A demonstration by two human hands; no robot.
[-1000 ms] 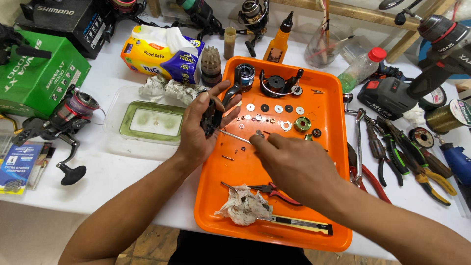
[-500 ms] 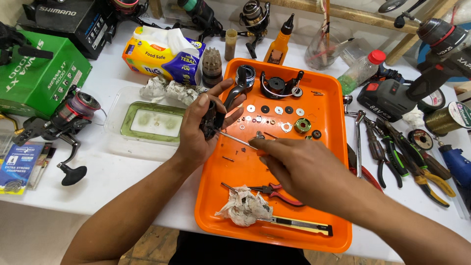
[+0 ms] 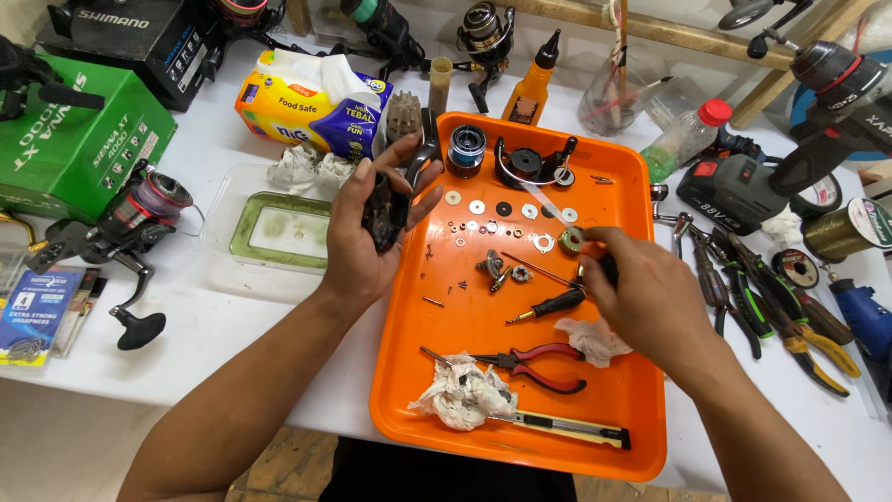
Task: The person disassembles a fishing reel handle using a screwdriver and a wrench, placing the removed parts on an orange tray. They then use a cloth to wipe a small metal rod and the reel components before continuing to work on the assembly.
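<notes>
Orange tray (image 3: 483,316): reel body (image 3: 384,212) in left hand (image 3: 362,244)

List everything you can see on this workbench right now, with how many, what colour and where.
tray: one, orange, centre of the table
reel body: one, dark, in the left hand
washers and small parts: many, silver and black, upper tray
screwdriver: one, black handle, mid tray
pliers: one, red handles, lower tray
crumpled tissue: one, white, lower tray
utility knife: one, yellow and black, bottom of the tray
tissue pack: one, yellow and blue, behind the tray
fishing reel: one, black and red, left of the table
box: one, green, far left
left hand: holds the reel body
right hand: over the tray's right side, fingertips at small parts
</notes>
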